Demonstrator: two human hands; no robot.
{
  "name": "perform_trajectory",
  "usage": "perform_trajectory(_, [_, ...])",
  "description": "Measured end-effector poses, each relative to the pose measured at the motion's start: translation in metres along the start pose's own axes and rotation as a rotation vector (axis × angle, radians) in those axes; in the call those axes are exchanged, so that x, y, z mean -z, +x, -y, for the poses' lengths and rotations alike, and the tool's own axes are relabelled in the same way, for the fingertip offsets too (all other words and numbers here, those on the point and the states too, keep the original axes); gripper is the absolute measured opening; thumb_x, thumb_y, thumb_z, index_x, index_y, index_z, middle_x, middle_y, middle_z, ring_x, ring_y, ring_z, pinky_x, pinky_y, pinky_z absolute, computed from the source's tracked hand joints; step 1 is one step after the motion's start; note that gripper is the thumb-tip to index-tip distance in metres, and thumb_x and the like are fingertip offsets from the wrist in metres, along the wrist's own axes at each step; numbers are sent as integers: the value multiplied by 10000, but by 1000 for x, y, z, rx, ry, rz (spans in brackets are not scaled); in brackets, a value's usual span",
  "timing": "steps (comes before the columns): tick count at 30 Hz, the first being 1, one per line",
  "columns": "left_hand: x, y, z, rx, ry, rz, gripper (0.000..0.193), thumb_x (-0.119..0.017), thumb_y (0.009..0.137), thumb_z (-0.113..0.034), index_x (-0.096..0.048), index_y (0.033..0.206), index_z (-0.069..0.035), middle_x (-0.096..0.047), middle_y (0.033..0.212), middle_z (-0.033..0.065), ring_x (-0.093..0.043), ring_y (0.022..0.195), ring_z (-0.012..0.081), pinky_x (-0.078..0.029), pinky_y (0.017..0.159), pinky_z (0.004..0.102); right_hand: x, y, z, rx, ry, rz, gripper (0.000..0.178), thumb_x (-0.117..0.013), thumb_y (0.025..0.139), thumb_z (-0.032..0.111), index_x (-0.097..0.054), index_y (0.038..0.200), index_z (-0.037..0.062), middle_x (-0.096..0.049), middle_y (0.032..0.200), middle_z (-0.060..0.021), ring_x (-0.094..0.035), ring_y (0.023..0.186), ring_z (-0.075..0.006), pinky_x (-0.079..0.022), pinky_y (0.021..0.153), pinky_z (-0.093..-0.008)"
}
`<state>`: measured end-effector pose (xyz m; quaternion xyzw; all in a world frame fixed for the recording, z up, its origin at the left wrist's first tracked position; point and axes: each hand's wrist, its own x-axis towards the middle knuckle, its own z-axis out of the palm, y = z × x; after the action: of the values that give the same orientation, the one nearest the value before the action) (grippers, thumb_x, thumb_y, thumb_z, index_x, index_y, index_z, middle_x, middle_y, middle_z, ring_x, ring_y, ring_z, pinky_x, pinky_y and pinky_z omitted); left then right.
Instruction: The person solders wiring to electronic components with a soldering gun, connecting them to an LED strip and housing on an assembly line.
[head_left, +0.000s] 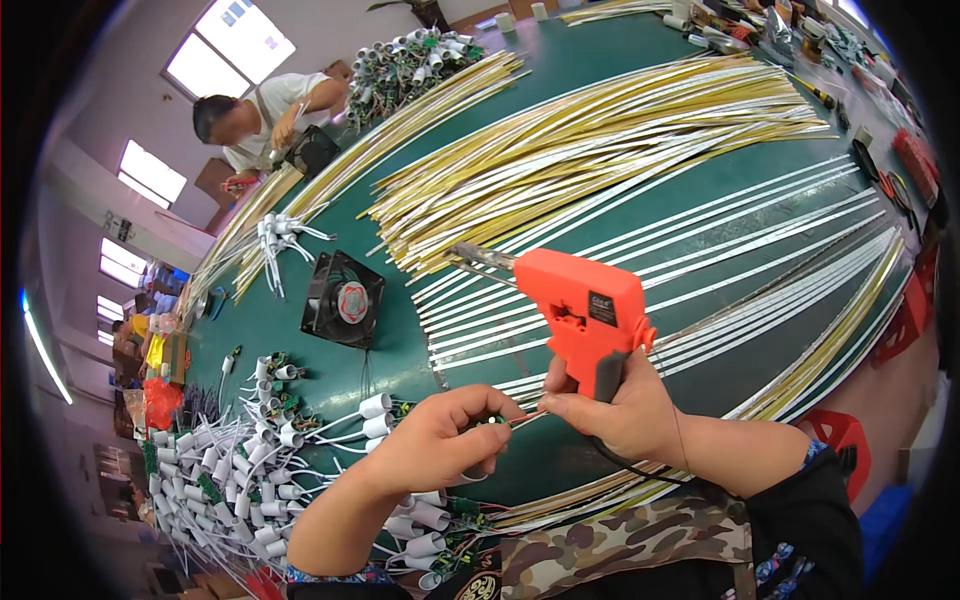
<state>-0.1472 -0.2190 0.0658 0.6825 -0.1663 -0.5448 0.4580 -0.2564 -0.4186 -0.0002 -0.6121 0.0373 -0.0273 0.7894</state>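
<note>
My right hand [625, 405] is wrapped round the dark grip of a red soldering gun [585, 300]. The gun's metal tip points up and left, above the ends of the light strips. My left hand [445, 440] is closed, thumb against fingers, on thin reddish wires [528, 416] that run across to the fingers of my right hand. What hangs from the wires inside the left hand is mostly hidden. White strips [690, 270] lie in spaced rows on the green table beyond both hands. Left of the left hand are white lamp housings [375, 406] with wires.
A black fan [343, 300] stands left of the strips. Bundles of yellow and white strips [600, 150] cover the table's far side. White housings [215, 485] with circuit boards heap up at lower left. A co-worker [270, 120] bends over the far left edge. Tools [820, 95] lie far right.
</note>
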Motion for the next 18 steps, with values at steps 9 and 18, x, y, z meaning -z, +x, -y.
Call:
perform_trajectory(9, [36, -92, -59, -411, 620, -579, 37, -661, 815, -4, -635, 840, -3, -584, 727, 21, -489, 572, 47, -377, 516, 213, 1, 1, 1, 73, 86, -121, 246, -687, 837, 11, -561, 1045, 45, -588, 937, -22, -583, 826, -95, -490, 741, -279])
perform_trajectory(18, [80, -66, -29, -192, 1238, -662, 103, -673, 799, -90, -605, 810, -14, -600, 809, 156, -589, 788, 367, -473, 707, 422, -4, 3, -3, 106, 62, -23, 308, -613, 813, -83, -547, 1101, 3, -610, 948, -84, -648, 843, -171, -541, 761, -330])
